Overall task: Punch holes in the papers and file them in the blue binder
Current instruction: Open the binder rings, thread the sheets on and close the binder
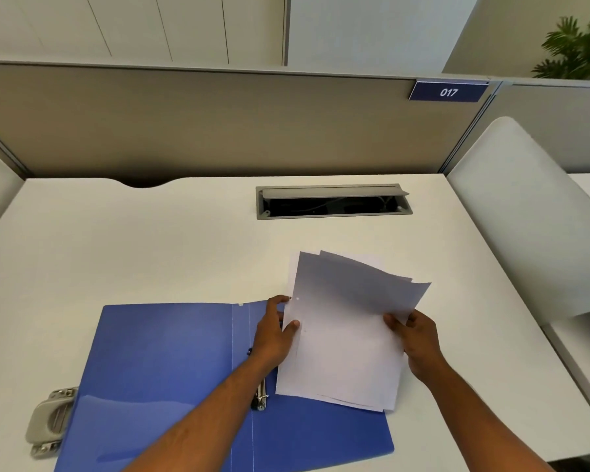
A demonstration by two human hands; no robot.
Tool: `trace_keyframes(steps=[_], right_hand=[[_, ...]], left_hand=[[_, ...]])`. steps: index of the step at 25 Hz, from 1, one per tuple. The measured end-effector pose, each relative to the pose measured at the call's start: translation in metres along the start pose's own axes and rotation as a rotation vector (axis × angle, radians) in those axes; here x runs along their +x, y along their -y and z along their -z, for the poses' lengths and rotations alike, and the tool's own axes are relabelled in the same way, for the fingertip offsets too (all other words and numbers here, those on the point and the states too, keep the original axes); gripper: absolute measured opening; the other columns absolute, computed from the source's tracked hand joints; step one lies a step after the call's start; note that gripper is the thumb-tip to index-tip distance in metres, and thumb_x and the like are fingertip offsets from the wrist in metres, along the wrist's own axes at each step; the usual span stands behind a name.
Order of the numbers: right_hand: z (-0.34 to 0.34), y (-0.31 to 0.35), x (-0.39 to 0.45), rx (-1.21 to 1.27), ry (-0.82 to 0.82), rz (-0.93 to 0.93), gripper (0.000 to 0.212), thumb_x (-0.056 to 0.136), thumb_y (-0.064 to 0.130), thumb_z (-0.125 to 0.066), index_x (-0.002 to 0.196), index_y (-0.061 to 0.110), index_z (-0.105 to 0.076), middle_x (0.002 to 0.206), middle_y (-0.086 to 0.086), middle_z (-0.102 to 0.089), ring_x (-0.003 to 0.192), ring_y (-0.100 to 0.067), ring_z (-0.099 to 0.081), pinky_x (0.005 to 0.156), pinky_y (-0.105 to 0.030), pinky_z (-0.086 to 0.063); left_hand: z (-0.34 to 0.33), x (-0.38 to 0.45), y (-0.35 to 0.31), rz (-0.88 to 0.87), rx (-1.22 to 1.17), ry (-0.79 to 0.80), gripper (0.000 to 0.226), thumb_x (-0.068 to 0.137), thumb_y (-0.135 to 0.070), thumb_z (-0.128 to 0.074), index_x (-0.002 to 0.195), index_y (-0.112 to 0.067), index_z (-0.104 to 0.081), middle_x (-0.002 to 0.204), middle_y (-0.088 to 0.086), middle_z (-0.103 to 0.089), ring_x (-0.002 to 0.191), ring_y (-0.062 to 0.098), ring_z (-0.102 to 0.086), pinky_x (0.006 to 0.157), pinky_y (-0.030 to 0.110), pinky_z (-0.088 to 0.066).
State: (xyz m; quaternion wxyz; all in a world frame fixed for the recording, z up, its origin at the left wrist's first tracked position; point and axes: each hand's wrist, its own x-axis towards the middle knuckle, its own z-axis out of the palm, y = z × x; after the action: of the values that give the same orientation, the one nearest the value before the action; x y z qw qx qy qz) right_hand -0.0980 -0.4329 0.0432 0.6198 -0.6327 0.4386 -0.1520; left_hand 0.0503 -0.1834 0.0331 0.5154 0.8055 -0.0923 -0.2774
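Note:
A blue binder [157,369] lies open and flat on the white desk, its metal ring clip [261,396] showing near the spine. A small stack of white papers [344,335] is held tilted above the binder's right half. A punched hole shows near the stack's upper left edge. My left hand [276,332] grips the stack's left edge, thumb on top. My right hand [416,338] holds the right edge. The grey hole punch [50,422] sits at the binder's lower left corner, partly under the cover.
The white desk [150,240] has an open grey cable tray [332,202] at the back. A beige partition with a blue "017" sign [448,92] stands behind. A white chair back [521,212] rises at the right edge.

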Motion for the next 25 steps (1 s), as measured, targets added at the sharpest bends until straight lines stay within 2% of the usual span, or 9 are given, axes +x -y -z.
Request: trace_keyframes(steps=[3,5,8,11,14,17,19,21,25], right_hand=[[-0.001,0.005,0.001,0.008,0.050,-0.008,0.020,0.085,0.008,-0.079,0.103,0.015,-0.076,0.099,-0.004,-0.079,0.088,-0.028,-0.072,0.076,-0.037,-0.056],[-0.004,0.007,0.003,0.006,0.057,-0.021,0.021,0.084,0.008,-0.080,0.103,0.016,-0.076,0.097,-0.002,-0.080,0.086,-0.027,-0.073,0.070,-0.034,-0.056],[-0.007,0.004,0.007,-0.041,0.026,-0.021,0.023,0.082,0.016,-0.083,0.104,0.014,-0.075,0.098,-0.003,-0.079,0.087,-0.029,-0.075,0.075,-0.040,-0.061],[-0.008,-0.004,0.010,-0.133,-0.034,-0.018,0.023,0.082,0.022,-0.084,0.102,0.016,-0.075,0.098,-0.002,-0.078,0.088,-0.029,-0.074,0.083,-0.047,-0.062],[-0.006,-0.009,0.011,-0.197,-0.095,-0.014,0.025,0.081,0.023,-0.084,0.103,0.014,-0.075,0.096,-0.003,-0.077,0.086,-0.028,-0.073,0.083,-0.046,-0.061],[0.002,-0.012,0.014,-0.239,-0.127,-0.001,0.025,0.083,0.019,-0.082,0.105,0.010,-0.074,0.097,-0.006,-0.076,0.089,-0.030,-0.071,0.084,-0.044,-0.059],[0.011,-0.012,0.016,-0.232,-0.145,0.006,0.025,0.084,0.016,-0.081,0.107,0.012,-0.073,0.099,-0.006,-0.076,0.091,-0.031,-0.071,0.086,-0.044,-0.058],[0.020,-0.008,0.020,-0.164,-0.156,-0.001,0.024,0.084,0.012,-0.080,0.107,0.013,-0.072,0.101,-0.008,-0.075,0.087,-0.028,-0.070,0.081,-0.039,-0.057],[0.033,0.007,0.023,0.021,-0.166,-0.027,0.025,0.080,0.010,-0.083,0.102,0.012,-0.072,0.099,-0.008,-0.075,0.085,-0.031,-0.069,0.072,-0.031,-0.053]], left_hand=[[-0.002,0.005,0.001,0.046,-0.011,0.045,0.029,0.097,-0.024,-0.060,0.125,-0.017,-0.057,0.114,-0.004,-0.061,0.104,0.020,-0.060,0.086,0.030,-0.052],[-0.003,0.009,0.002,0.104,-0.040,-0.021,0.022,0.095,-0.024,-0.065,0.105,-0.005,-0.068,0.100,0.007,-0.069,0.092,0.020,-0.062,0.074,0.026,-0.050],[-0.003,0.010,0.000,0.150,-0.097,-0.108,0.018,0.088,-0.022,-0.074,0.085,-0.004,-0.074,0.082,0.006,-0.069,0.077,0.016,-0.060,0.065,0.022,-0.046],[-0.007,0.013,-0.002,0.194,-0.145,-0.145,0.025,0.078,-0.024,-0.083,0.065,-0.011,-0.067,0.063,-0.004,-0.058,0.062,0.010,-0.052,0.054,0.017,-0.039],[-0.012,0.016,-0.002,0.234,-0.130,-0.174,0.049,0.070,-0.032,-0.089,0.054,-0.015,-0.046,0.053,-0.004,-0.041,0.052,0.012,-0.037,0.048,0.024,-0.030],[-0.018,0.022,0.000,0.258,-0.098,-0.199,0.055,0.075,-0.042,-0.083,0.058,-0.017,-0.038,0.054,-0.003,-0.037,0.053,0.012,-0.034,0.049,0.025,-0.026],[-0.023,0.027,0.003,0.279,-0.065,-0.196,0.039,0.086,-0.036,-0.074,0.067,-0.014,-0.047,0.065,-0.001,-0.048,0.061,0.015,-0.044,0.055,0.027,-0.037],[-0.027,0.028,0.002,0.285,-0.059,-0.182,0.015,0.090,-0.023,-0.070,0.096,-0.015,-0.059,0.091,0.003,-0.063,0.075,0.015,-0.056,0.066,0.030,-0.050],[-0.034,0.024,-0.012,0.172,-0.059,-0.043,0.054,0.092,-0.010,-0.066,0.138,-0.025,-0.040,0.117,0.003,-0.061,0.095,0.016,-0.062,0.077,0.025,-0.051]])
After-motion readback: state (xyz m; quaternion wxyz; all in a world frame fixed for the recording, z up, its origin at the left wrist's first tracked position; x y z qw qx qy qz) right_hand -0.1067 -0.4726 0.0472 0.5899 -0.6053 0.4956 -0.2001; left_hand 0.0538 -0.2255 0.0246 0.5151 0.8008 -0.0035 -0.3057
